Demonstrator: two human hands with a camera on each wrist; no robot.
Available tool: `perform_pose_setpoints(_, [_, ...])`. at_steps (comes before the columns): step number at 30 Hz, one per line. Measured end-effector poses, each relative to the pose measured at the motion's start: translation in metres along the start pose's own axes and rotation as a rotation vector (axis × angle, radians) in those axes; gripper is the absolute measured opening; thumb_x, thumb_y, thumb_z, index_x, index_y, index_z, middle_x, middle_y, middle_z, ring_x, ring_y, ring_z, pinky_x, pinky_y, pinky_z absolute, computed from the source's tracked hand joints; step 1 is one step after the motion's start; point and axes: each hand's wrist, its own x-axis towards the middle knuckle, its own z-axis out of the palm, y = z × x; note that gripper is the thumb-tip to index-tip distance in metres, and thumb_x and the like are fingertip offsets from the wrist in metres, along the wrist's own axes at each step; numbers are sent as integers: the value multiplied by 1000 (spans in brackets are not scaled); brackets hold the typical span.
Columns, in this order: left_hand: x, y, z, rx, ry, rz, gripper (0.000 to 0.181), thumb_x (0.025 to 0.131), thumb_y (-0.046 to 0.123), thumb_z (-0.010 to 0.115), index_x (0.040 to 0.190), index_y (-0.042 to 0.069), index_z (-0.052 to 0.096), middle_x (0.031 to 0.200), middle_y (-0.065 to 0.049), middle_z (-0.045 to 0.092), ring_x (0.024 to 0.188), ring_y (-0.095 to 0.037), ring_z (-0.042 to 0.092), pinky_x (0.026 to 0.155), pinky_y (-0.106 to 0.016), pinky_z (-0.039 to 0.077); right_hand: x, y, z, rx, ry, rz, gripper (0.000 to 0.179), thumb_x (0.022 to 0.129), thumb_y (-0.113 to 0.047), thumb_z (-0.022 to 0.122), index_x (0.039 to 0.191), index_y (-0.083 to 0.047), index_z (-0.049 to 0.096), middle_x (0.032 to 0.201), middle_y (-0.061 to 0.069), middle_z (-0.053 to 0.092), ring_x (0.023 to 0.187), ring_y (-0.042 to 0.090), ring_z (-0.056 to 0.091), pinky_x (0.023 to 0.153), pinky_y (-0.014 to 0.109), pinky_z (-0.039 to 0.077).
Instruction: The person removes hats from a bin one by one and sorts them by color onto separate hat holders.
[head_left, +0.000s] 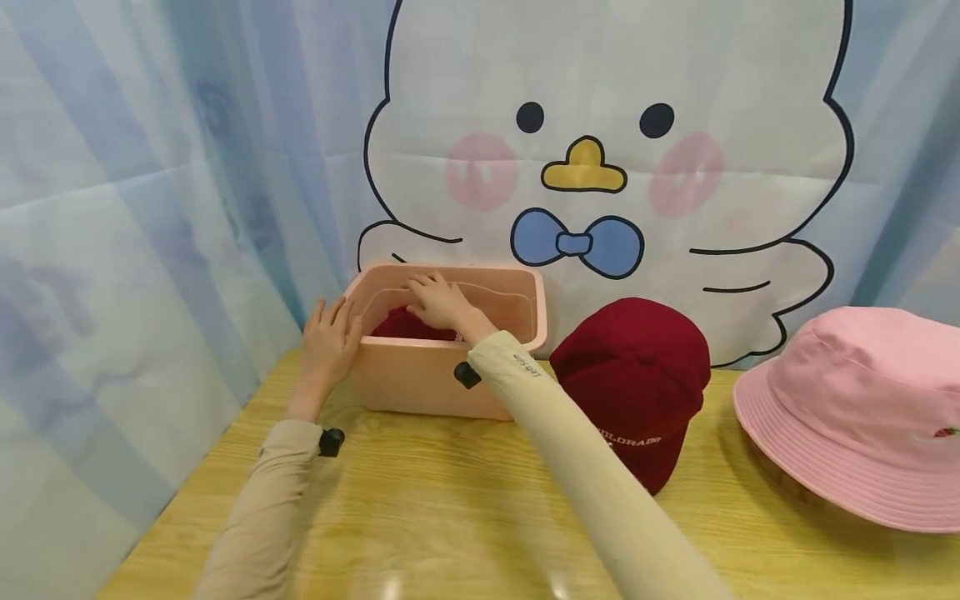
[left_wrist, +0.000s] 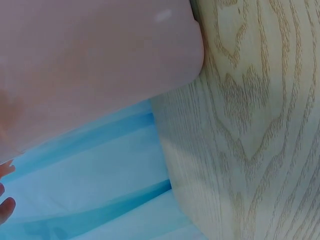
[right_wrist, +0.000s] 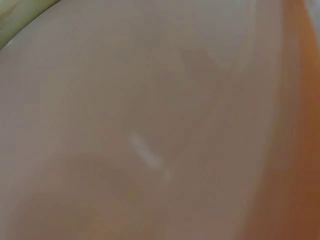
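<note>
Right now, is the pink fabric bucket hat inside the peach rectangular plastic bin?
No, the pink hat is outside the bin, right of the dark red lettered fabric cap.

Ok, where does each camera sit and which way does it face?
Head: on the head, facing forward and down at bin, cap, hat, table; both sleeves, left fingers, right fingers show.
Left wrist: on that wrist, facing bin, table and curtain; left fingers at the left edge.
Right wrist: on that wrist, close on probably the bin's wall; body parts unclear.
Head and left wrist share bin, table, curtain.
</note>
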Motion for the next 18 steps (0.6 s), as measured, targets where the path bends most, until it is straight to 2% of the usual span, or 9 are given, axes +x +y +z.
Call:
perform_pose_setpoints(10, [1,2,0,15,-35,-6,43,92,21,40,127,-3,45,130,-25,44,125,-47,29,103,-57,25,1,-11,14,-31,-150,23,46,95,-37,35,139,-28,31,147,-1,27,136,27,16,107,54,19])
perform_pose_setpoints(14, [1,3,-1,11,-48,-13,44,93,22,37,128,-4,44,131,-25,43,126,-46,28,106,-54,22,1,-11,16,-38,-174,36,46,95,-38,34,139,-28,30,146,0,30,134,27,19,107,54,19])
perform_pose_setpoints(18, [1,1,-2,5,-44,-24,44,92,22,38,128,-3,45,131,-25,43,127,-46,28,106,-55,22,3,-12,17,3,-190,22,47,94,-34,37,140,-26,28,146,0,29,135,29,18,108,54,17])
